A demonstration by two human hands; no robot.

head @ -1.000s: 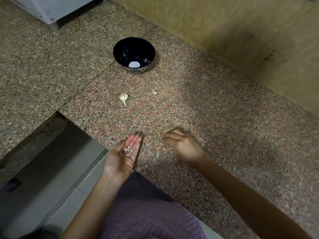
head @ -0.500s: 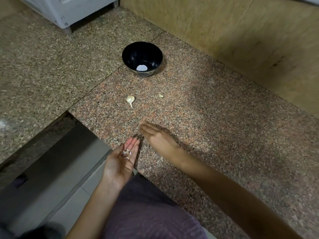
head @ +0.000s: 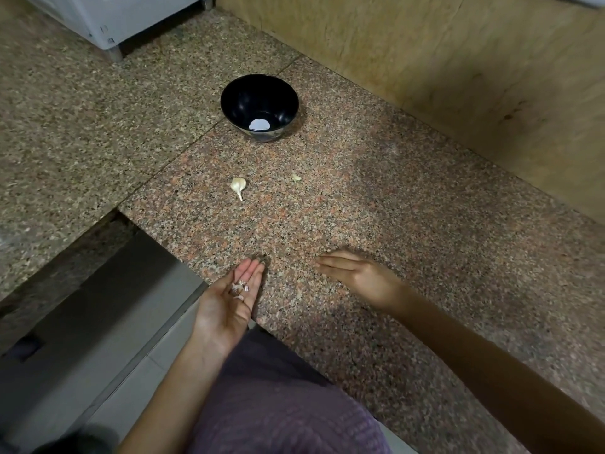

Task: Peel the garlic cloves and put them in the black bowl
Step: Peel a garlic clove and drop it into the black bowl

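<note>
Left hand [head: 226, 306], palm-up at the counter edge [head: 163, 245], carries garlic skins [head: 239, 288]; right hand [head: 357, 276] rests flat, fingers straight.

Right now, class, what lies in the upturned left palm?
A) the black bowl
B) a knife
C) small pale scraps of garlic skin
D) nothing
C: pale garlic skin scraps lie on the left hand, held palm up at the edge of the granite counter.

A purple garment [head: 281, 417] — ribbed knit — covers the lap; left forearm [head: 170, 388] and right forearm [head: 474, 365] bare.
</note>
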